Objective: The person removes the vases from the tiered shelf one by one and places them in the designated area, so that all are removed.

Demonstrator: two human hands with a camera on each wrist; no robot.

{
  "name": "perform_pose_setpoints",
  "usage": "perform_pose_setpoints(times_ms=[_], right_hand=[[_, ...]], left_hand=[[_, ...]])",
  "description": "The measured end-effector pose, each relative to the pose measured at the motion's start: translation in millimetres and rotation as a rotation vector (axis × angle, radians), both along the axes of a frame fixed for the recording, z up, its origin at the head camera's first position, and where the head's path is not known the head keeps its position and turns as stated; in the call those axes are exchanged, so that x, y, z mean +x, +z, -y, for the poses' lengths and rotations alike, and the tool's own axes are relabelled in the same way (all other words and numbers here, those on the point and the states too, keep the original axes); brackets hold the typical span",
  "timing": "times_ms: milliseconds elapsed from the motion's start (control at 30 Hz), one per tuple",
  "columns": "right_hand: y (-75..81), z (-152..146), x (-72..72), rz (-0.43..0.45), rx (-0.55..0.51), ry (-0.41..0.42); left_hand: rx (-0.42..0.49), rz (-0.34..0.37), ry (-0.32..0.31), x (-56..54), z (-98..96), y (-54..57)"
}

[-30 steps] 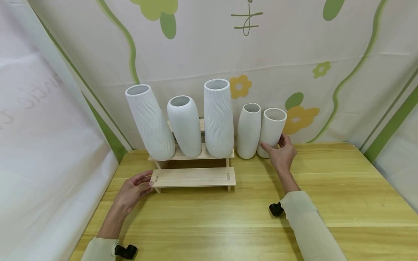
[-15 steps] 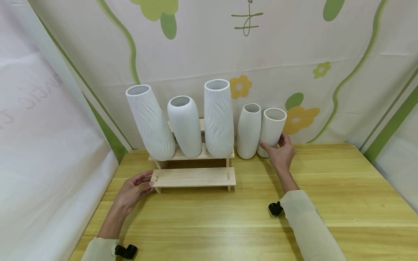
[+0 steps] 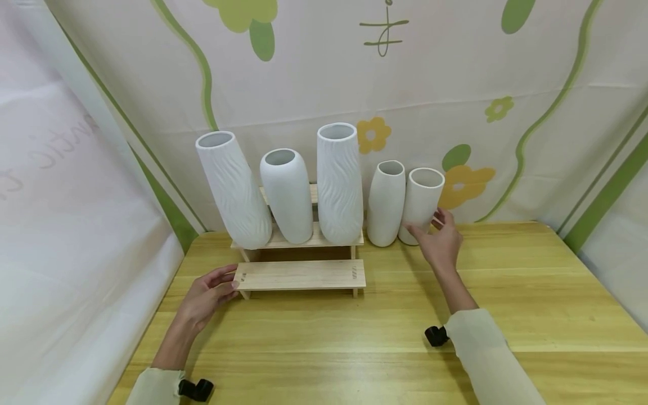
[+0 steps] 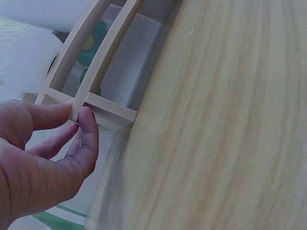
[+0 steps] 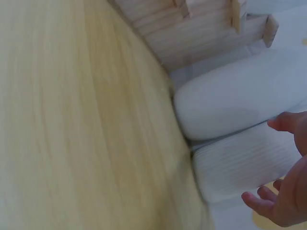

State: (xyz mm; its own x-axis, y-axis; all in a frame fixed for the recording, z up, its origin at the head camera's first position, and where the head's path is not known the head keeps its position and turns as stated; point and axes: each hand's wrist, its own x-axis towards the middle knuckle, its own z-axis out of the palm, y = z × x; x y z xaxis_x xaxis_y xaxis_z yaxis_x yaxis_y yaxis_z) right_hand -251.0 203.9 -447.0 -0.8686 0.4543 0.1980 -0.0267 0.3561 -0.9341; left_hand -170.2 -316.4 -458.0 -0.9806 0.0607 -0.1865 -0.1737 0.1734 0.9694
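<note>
At the left end of a stepped wooden stand (image 3: 298,275), my left hand (image 3: 205,298) pinches the front board between thumb and fingers; the left wrist view shows this hand (image 4: 57,153) closely. On the right, my right hand (image 3: 441,242) is spread around the lower part of a white cylindrical vase (image 3: 421,202), thumb on one side and fingers on the other. In the right wrist view its fingers look loosened from the finely ribbed vase (image 5: 244,160); contact is unclear. A slim tapered white vase (image 3: 386,205) stands close beside it.
On the stand's middle step are a tall wavy vase (image 3: 235,194) at left, a smooth vase (image 3: 287,197), and another wavy vase (image 3: 340,185). The stand rests on a wooden table (image 3: 324,349). A printed fabric backdrop (image 3: 430,73) hangs behind.
My right hand has loosened around the cylindrical vase, and its wrist and forearm have shifted slightly right and back toward me. The left hand, stand and vases stay put.
</note>
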Motion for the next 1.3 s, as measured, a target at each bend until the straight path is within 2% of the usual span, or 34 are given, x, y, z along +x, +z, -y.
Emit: perform_pose_setpoints(times_ms=[167, 333, 467, 767, 1067, 1300], right_hand=[[17.7, 8.7, 17.5, -0.046, 0.012, -0.014], [36.0, 19.9, 34.1, -0.046, 0.006, 0.063], [44.8, 30.6, 42.3, -0.075, 0.015, 0.110], [48.1, 53.9, 48.1, -0.124, 0.084, 0.237], [54.8, 70.2, 48.4, -0.148, 0.058, 0.372], [60.9, 83.0, 47.5, -0.158, 0.066, 0.400]], left_hand=[[0.012, 0.000, -0.006, 0.1, -0.5, 0.5], [0.020, 0.003, -0.001, 0.6, -1.0, 0.4], [0.019, 0.002, -0.002, 0.7, -0.3, 0.1], [0.012, 0.009, 0.001, 1.4, -0.6, -0.1], [0.015, 0.012, -0.002, 0.8, -0.4, 0.4], [0.010, -0.002, 0.000, 0.0, -0.2, -0.4]])
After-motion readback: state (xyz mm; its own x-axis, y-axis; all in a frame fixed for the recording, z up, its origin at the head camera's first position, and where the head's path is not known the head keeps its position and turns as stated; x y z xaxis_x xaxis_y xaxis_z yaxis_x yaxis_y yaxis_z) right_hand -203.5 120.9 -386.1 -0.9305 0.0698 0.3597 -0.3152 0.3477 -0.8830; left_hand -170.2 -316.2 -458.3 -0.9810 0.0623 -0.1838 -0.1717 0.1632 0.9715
